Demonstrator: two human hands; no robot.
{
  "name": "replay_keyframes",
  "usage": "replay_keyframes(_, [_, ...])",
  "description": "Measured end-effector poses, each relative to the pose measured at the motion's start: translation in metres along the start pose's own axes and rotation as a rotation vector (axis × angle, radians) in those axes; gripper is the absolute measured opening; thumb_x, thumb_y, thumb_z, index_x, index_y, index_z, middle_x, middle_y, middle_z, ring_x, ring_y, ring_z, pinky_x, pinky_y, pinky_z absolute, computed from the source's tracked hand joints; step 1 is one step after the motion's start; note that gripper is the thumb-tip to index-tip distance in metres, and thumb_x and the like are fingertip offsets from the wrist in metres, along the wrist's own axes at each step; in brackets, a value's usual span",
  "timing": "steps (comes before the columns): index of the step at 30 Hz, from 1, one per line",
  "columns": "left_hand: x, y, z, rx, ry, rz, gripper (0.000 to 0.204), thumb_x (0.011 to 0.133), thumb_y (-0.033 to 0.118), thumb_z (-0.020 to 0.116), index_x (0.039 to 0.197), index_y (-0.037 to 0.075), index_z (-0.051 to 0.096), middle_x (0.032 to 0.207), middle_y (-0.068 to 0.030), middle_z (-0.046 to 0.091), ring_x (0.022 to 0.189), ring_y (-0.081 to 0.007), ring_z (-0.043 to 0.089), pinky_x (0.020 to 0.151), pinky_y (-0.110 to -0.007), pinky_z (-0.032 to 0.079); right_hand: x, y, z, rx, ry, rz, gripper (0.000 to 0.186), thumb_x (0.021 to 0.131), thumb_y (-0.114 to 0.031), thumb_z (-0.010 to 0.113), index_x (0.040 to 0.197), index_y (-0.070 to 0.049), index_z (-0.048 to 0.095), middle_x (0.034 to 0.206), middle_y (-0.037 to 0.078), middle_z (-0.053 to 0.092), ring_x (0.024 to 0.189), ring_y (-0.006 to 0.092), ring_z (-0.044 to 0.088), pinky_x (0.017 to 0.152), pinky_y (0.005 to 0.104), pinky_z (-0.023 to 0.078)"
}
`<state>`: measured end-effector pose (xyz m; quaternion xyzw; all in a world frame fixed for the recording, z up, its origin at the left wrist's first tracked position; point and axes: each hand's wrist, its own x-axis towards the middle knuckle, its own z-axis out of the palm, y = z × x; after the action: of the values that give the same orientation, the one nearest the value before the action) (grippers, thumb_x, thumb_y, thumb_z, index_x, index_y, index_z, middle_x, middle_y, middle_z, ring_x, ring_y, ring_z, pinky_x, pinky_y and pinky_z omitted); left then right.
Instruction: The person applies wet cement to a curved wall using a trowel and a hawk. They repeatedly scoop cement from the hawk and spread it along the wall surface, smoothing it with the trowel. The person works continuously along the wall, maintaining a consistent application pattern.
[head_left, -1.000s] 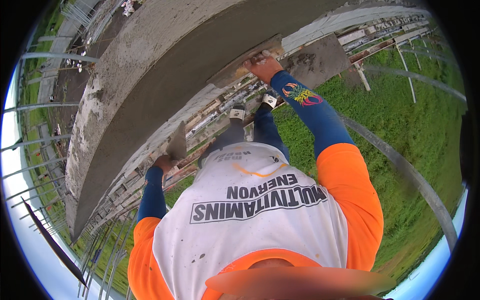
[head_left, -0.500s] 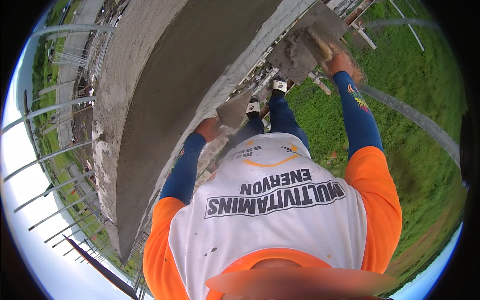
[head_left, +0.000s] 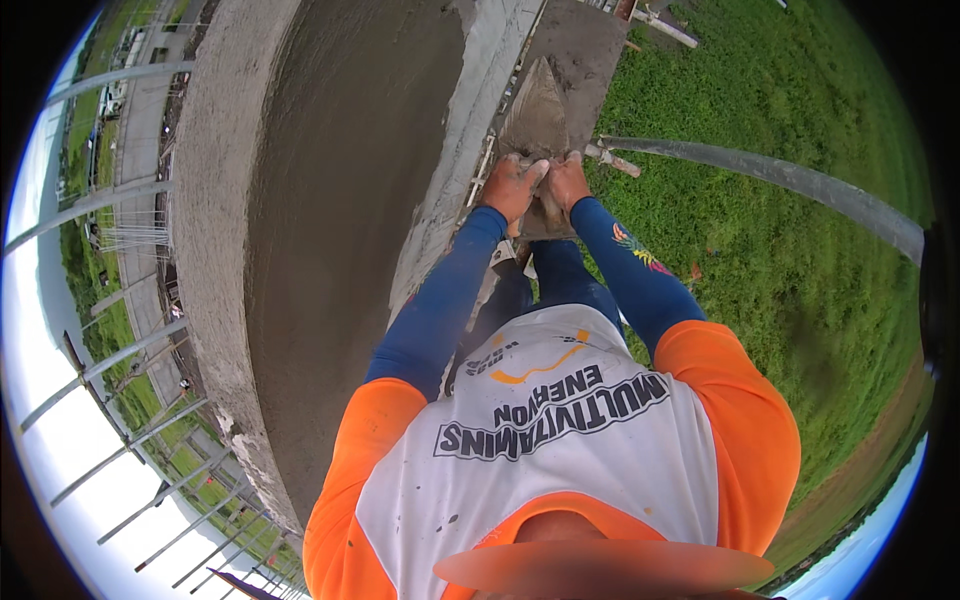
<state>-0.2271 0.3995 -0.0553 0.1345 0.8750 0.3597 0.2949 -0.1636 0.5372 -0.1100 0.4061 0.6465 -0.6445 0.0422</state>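
Note:
My left hand (head_left: 512, 188) and my right hand (head_left: 568, 182) are side by side at the upper middle, fingers closed. Between and beyond them points a flat, mortar-smeared trowel (head_left: 538, 112), its tapered end facing away from me. Both hands grip about its near end; the handle is hidden by my fingers. A narrow mortar-coated piece (head_left: 542, 218) shows just below my hands, its kind unclear. Beneath the trowel lies a grey mortar board (head_left: 590, 55). To the left runs a broad concrete wall face (head_left: 345, 190) covered in wet-looking grey plaster.
A paler rough concrete edge (head_left: 215, 200) bounds the plaster on the left. Metal pipes (head_left: 790, 185) cross at the right above grass (head_left: 760, 330) far below. More poles (head_left: 110, 205) stick out at the left. My legs (head_left: 570, 275) stand close to the board.
My hands were wide apart, each with a flat tool; they have come together over the board. The right hand moved left and nearer, the left hand right and farther out.

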Motion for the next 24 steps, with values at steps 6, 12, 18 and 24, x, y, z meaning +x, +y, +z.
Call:
replay_keyframes(6, [0.03, -0.042, 0.044, 0.379, 0.057, 0.127, 0.057, 0.099, 0.044, 0.061, 0.129, -0.006, 0.063, 0.125, -0.0261, 0.062, 0.121, -0.0439, 0.055, 0.107, -0.05, 0.044, -0.029, 0.034, 0.034, 0.505, -0.266, 0.241, 0.05, 0.11, -0.037, 0.036, 0.14, -0.001, 0.053, 0.133, 0.014, 0.063, 0.117, 0.0249, 0.061, 0.099, 0.0383, 0.05])
replay_keyframes(12, [0.049, -0.124, 0.076, 0.22, 0.062, 0.359, 0.044, 0.098, 0.018, 0.055, 0.139, 0.004, 0.058, 0.122, -0.0256, 0.06, 0.122, -0.0467, 0.049, 0.108, -0.056, 0.039, -0.011, 0.051, 0.041, 0.445, -0.287, 0.286, 0.05, 0.108, -0.035, 0.043, 0.142, 0.0, 0.053, 0.136, 0.015, 0.062, 0.124, 0.0237, 0.058, 0.106, 0.0349, 0.045])
replay_keyframes(18, [0.088, -0.135, 0.091, -0.389, -0.045, -0.299, 0.046, 0.104, 0.039, 0.054, 0.12, -0.003, 0.062, 0.114, -0.018, 0.065, 0.107, -0.0293, 0.061, 0.097, -0.041, 0.048, 0.024, 0.069, 0.036, 0.552, -0.331, 0.371, 0.036, 0.099, -0.03, 0.06, 0.12, -0.001, 0.062, 0.112, 0.01, 0.067, 0.099, 0.0213, 0.064, 0.09, 0.0357, 0.051])
replay_keyframes(24, [0.097, -0.134, 0.087, -0.25, -0.087, -0.464, 0.037, 0.099, 0.034, 0.062, 0.101, -0.003, 0.064, 0.102, -0.0227, 0.072, 0.091, -0.0419, 0.069, 0.086, -0.049, 0.055, 0.059, 0.096, 0.048, 0.664, -0.334, 0.518, 0.027, 0.09, -0.027, 0.068, 0.105, -0.005, 0.063, 0.099, 0.007, 0.063, 0.086, 0.0194, 0.061, 0.076, 0.035, 0.053])
